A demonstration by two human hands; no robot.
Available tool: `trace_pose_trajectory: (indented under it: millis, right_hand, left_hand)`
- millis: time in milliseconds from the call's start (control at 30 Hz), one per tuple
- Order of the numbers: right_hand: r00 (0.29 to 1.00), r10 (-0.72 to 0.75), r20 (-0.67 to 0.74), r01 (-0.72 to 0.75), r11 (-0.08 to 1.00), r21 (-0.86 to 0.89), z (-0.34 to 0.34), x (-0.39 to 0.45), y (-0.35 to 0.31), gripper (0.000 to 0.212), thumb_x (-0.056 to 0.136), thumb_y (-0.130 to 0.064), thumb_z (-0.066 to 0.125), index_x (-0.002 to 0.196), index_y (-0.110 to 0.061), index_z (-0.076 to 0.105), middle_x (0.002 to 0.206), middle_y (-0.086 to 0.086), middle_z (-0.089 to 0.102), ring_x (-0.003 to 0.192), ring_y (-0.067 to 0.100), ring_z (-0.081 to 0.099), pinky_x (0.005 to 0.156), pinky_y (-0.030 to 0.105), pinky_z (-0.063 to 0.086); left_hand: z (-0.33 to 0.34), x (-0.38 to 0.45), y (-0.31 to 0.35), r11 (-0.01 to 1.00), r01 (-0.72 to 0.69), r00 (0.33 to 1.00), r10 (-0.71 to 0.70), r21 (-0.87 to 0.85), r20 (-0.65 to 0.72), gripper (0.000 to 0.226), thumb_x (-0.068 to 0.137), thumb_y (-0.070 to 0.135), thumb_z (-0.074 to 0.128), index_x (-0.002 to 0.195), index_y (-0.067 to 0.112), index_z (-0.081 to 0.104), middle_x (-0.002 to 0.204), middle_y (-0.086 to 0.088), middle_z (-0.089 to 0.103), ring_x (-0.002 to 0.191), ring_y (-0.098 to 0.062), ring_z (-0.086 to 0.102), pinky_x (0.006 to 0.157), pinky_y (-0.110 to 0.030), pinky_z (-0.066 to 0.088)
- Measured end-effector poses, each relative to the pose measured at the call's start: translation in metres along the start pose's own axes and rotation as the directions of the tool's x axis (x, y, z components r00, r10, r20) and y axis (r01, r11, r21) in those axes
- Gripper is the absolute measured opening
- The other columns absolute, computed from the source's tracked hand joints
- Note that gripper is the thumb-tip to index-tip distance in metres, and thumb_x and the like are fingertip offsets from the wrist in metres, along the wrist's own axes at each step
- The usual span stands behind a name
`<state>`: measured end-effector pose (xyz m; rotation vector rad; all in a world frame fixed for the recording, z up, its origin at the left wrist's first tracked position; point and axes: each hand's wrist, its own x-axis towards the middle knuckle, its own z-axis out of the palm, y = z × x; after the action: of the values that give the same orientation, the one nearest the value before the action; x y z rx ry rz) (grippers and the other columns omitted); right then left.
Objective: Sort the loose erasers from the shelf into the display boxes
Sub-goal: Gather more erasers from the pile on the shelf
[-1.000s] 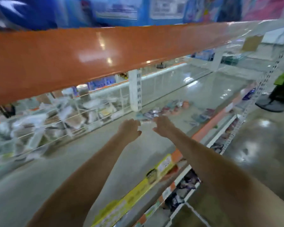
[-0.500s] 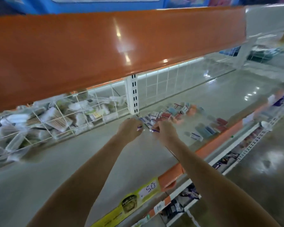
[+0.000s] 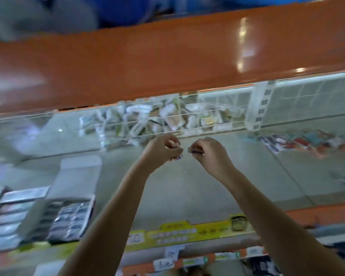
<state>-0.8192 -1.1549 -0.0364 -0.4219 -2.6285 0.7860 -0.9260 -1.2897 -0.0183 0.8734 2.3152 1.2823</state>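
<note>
We see both bare arms reach over the pale grey metal shelf [image 3: 187,188]. The left hand [image 3: 161,149] has its fingers curled and pinches a small white eraser with a blue mark [image 3: 179,156] at the fingertips. The right hand [image 3: 209,154] is just beside it, also curled, and pinches a small eraser with a dark blue sleeve [image 3: 195,150]. The two erasers are near but do not touch.

On the shelf at the far right lies a loose pile of red, blue and white erasers [image 3: 299,141]. At the front left stands an open white cardboard display box [image 3: 70,220] with rows of dark wrapped erasers inside.

Behind the hands is a white wire basket of pale packets [image 3: 157,120]. A yellow label strip [image 3: 187,233] runs along the shelf edge; its writing is too blurred to read.
</note>
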Motion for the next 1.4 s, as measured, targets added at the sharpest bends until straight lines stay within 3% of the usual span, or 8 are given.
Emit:
trace_pose_trajectory:
  millis: [267,400,500,667,800,933,1167,1400]
  right_hand:
    - [0.984,-0.161,0.071,0.157,0.986,0.054,0.071,-0.005,-0.133,0.018,0.082,-0.014,0.067,0.1,-0.01,0.069,0.1,0.009,0.064,0.094,0.022,0.059,0.07,0.018,0.035]
    - [0.968,-0.227,0.111,0.224,0.974,0.039,0.103,-0.014,-0.179,0.019,0.083,-0.015,0.067,0.101,-0.007,0.068,0.096,0.01,0.062,0.093,0.024,0.057,0.074,0.027,0.04]
    - [0.958,-0.251,0.136,0.249,0.968,0.029,0.123,-0.021,-0.202,0.022,0.084,-0.016,0.066,0.105,-0.01,0.067,0.099,0.007,0.064,0.094,0.021,0.057,0.075,0.023,0.039]
    - [0.948,-0.248,0.2,0.254,0.967,-0.008,0.154,-0.031,-0.224,0.019,0.085,-0.014,0.065,0.103,-0.011,0.068,0.099,0.003,0.063,0.093,0.016,0.055,0.07,0.015,0.03]
    - [0.933,-0.248,0.262,0.271,0.961,-0.058,0.171,-0.037,-0.236,0.024,0.087,-0.009,0.059,0.11,-0.01,0.066,0.105,0.005,0.06,0.1,0.018,0.052,0.082,0.018,0.038]
    - [0.923,-0.268,0.277,0.312,0.941,-0.132,0.182,-0.039,-0.246,0.029,0.09,-0.004,0.052,0.116,-0.007,0.064,0.108,0.006,0.055,0.105,0.018,0.049,0.089,0.024,0.042]
    - [0.917,-0.303,0.26,0.361,0.908,-0.212,0.202,-0.039,-0.257,0.023,0.083,0.006,0.056,0.1,-0.007,0.065,0.096,0.005,0.057,0.097,0.021,0.05,0.076,0.031,0.047]
    - [0.927,-0.285,0.245,0.323,0.937,-0.134,0.205,-0.039,-0.254,0.022,0.088,-0.003,0.057,0.106,-0.008,0.07,0.098,0.003,0.055,0.095,0.014,0.051,0.081,0.024,0.047]
  left_hand:
    - [-0.121,-0.086,-0.064,0.973,0.105,0.985,-0.13,-0.205,-0.112,0.015,0.086,0.008,0.065,0.08,0.014,0.052,0.06,0.004,0.066,0.051,-0.004,0.062,0.047,-0.014,0.046]
    - [-0.167,-0.116,-0.095,0.979,0.108,0.98,-0.134,-0.173,-0.147,0.012,0.089,0.01,0.061,0.082,0.019,0.057,0.072,-0.007,0.067,0.053,-0.007,0.062,0.049,-0.016,0.046]
    - [-0.189,-0.132,-0.115,0.979,0.14,0.977,-0.161,-0.15,-0.139,0.012,0.09,0.01,0.059,0.081,0.018,0.059,0.078,-0.012,0.069,0.055,-0.008,0.062,0.051,-0.018,0.048]
    - [-0.213,-0.153,-0.14,0.972,0.185,0.98,-0.192,-0.144,-0.041,0.01,0.088,0.007,0.062,0.096,0.014,0.063,0.078,-0.006,0.07,0.06,-0.01,0.065,0.062,-0.022,0.055]
    - [-0.232,-0.16,-0.162,0.976,0.211,0.977,-0.211,-0.054,0.008,0.022,0.084,0.008,0.066,0.097,0.026,0.064,0.084,-0.002,0.073,0.074,-0.018,0.07,0.076,-0.034,0.056]
    - [-0.242,-0.163,-0.175,0.988,0.155,0.986,-0.155,-0.001,-0.062,0.022,0.083,0.012,0.068,0.092,0.033,0.065,0.085,0.005,0.071,0.073,-0.016,0.069,0.069,-0.032,0.054]
    - [-0.252,-0.165,-0.18,0.994,0.083,0.993,-0.077,0.068,-0.087,0.022,0.083,0.021,0.068,0.092,0.04,0.064,0.092,0.017,0.067,0.069,-0.001,0.061,0.062,-0.02,0.047]
    - [-0.257,-0.167,-0.184,0.989,0.058,0.994,-0.045,0.136,-0.095,0.022,0.084,0.025,0.067,0.101,0.038,0.063,0.095,0.022,0.064,0.074,0.001,0.057,0.062,-0.019,0.043]
